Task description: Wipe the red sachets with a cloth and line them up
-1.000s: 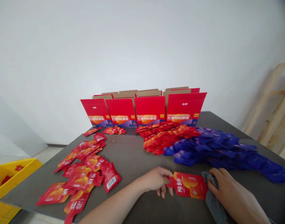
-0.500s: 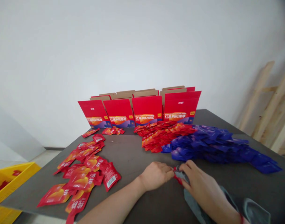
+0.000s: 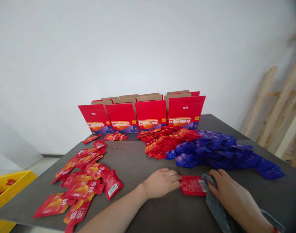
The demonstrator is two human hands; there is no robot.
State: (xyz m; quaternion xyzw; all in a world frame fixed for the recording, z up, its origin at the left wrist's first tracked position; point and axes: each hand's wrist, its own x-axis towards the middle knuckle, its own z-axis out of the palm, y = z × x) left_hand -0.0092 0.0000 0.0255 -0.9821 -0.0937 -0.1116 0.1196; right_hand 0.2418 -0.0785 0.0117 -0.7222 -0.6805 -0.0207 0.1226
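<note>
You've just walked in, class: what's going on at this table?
A person's left hand holds one end of a red pouch; the right hand holds a grey cloth against the other. At left lie loose pouches; a red pile sits before open boxes, a blue pile to its right.

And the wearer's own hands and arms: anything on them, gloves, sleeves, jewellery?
Both the left hand and right hand are bare, without gloves. The left forearm shows no sleeve up to the frame's edge. A sliver of red, perhaps a band, shows by the right wrist.
</note>
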